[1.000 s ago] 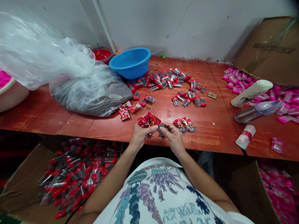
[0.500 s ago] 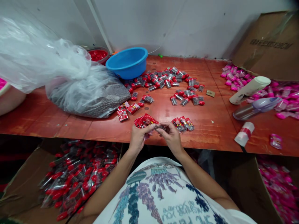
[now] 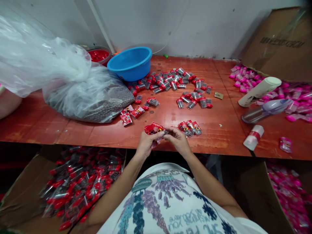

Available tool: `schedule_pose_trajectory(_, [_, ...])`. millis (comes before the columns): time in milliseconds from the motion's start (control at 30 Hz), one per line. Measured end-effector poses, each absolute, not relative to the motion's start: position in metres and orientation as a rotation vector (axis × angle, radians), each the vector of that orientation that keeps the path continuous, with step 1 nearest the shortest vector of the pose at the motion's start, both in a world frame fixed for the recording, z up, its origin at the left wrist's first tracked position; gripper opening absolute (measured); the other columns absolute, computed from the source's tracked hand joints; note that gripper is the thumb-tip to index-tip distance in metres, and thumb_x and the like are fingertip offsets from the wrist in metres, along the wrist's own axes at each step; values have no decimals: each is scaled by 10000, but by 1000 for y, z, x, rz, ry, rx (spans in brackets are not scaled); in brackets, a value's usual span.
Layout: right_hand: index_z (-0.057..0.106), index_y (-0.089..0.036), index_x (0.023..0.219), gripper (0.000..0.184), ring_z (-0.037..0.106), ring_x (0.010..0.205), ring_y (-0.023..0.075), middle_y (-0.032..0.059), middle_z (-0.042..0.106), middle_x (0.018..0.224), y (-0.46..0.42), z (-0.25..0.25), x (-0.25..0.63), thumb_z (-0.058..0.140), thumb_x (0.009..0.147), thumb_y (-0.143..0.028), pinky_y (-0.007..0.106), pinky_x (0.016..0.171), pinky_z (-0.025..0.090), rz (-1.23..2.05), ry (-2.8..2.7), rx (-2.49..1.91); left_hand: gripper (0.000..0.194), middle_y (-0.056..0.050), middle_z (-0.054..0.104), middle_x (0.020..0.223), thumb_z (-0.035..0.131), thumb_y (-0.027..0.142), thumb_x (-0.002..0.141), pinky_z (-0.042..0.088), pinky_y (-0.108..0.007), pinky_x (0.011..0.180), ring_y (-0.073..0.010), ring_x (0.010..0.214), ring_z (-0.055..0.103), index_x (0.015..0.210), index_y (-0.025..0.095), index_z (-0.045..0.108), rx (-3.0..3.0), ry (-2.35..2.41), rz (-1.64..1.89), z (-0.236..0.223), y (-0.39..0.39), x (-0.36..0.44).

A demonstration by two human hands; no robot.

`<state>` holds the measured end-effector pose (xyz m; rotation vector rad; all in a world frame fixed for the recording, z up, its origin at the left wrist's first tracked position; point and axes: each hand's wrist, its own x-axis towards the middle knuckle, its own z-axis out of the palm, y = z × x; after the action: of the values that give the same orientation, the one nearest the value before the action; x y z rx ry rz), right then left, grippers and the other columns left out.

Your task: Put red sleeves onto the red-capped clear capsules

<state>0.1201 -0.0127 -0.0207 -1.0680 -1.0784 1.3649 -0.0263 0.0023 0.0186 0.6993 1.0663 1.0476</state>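
Observation:
My left hand grips a small fan of red printed plastic packets at the table's front edge. My right hand meets it from the right, thumb and fingers pinched at the end of one packet; its fingers partly hide what lies between them. Just beyond the right hand, several filled red packets overlap in a row. A few more red packets lie to the left. Farther back is a scattered heap of small clear containers with red caps and dark contents.
A clear bag of dark beads and a blue basin stand at left. A white bottle, a purple-lidded bottle, a white roll and pink containers are at right. Open cartons flank me below the table edge.
Both hands stay together at the table edge. The red packets in my left hand have shifted slightly right, and the dark end between my fingers is now more covered. The view has tilted slightly.

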Motion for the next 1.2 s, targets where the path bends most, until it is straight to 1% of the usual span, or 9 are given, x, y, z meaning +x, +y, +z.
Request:
schedule_pose_trajectory(200, [670, -208, 912, 252, 631, 696, 144, -8, 686, 799, -19, -26, 130, 752, 685, -280, 257, 639, 530, 1351, -1004, -1181, 278, -32, 658, 613, 854, 219, 536, 406, -184, 382, -108, 480, 557, 741, 104, 707, 636, 1089, 944, 4, 0, -21])
schedule_pose_trajectory(367, [671, -184, 821, 197, 623, 601, 135, -15, 661, 675, -25, -29, 149, 723, 713, -340, 233, 518, 518, 1308, -931, -1295, 274, -48, 674, 632, 855, 205, 535, 441, -198, 387, -124, 491, 583, 741, 104, 706, 520, 1077, 850, -13, 0, -15])
schedule_pose_trajectory(567, [676, -173, 866, 259, 603, 579, 116, -8, 663, 721, -20, -35, 167, 717, 720, -383, 253, 552, 531, 1172, -859, -1384, 226, -66, 700, 675, 820, 78, 543, 491, -207, 416, -147, 537, 631, 730, 93, 693, 370, 1072, 858, -25, 11, 3])
schedule_pose_trajectory(633, [683, -174, 879, 270, 595, 586, 128, 4, 655, 722, -19, -35, 175, 682, 752, -412, 266, 552, 520, 1019, -926, -1483, 203, -74, 704, 676, 809, 77, 567, 504, -214, 420, -150, 529, 632, 728, 87, 686, 365, 1075, 893, -24, 15, 5])
schedule_pose_trajectory(733, [707, -188, 908, 259, 613, 754, 169, 62, 652, 910, -20, -29, 182, 633, 798, -411, 313, 686, 524, 612, -1104, -1629, 142, -75, 704, 675, 779, 100, 630, 540, -237, 459, -157, 541, 642, 722, 91, 671, 297, 1086, 973, -20, 19, -1])
schedule_pose_trajectory(800, [708, -202, 925, 236, 608, 846, 187, 76, 633, 987, -21, -24, 177, 600, 833, -391, 328, 762, 510, 487, -1221, -1621, 122, -80, 715, 717, 750, 108, 669, 572, -263, 529, -168, 597, 665, 764, 94, 675, 248, 1041, 998, -17, 18, -6])
schedule_pose_trajectory(900, [689, -211, 956, 218, 613, 795, 176, 54, 651, 928, -18, -22, 153, 572, 863, -370, 299, 729, 506, 703, -1367, -1502, 155, -80, 725, 762, 743, 96, 665, 588, -293, 624, -176, 656, 682, 809, 95, 683, 236, 963, 1014, -14, 14, -10])
schedule_pose_trajectory(1033, [640, -222, 1083, 265, 627, 709, 154, 21, 680, 885, -5, -24, 121, 604, 838, -317, 258, 659, 507, 1014, -1442, -1384, 207, -38, 715, 705, 795, 100, 592, 577, -281, 624, -157, 603, 667, 764, 118, 680, 274, 1002, 1124, -12, 10, -17])
schedule_pose_trajectory(1200, [614, -256, 1179, 303, 668, 806, 166, 13, 713, 896, 25, -9, 111, 525, 890, -242, 262, 723, 487, 965, -1831, -1255, 283, -53, 730, 720, 832, 79, 517, 570, -273, 631, -171, 627, 682, 763, 106, 696, 292, 1045, 1222, -10, 15, -39])
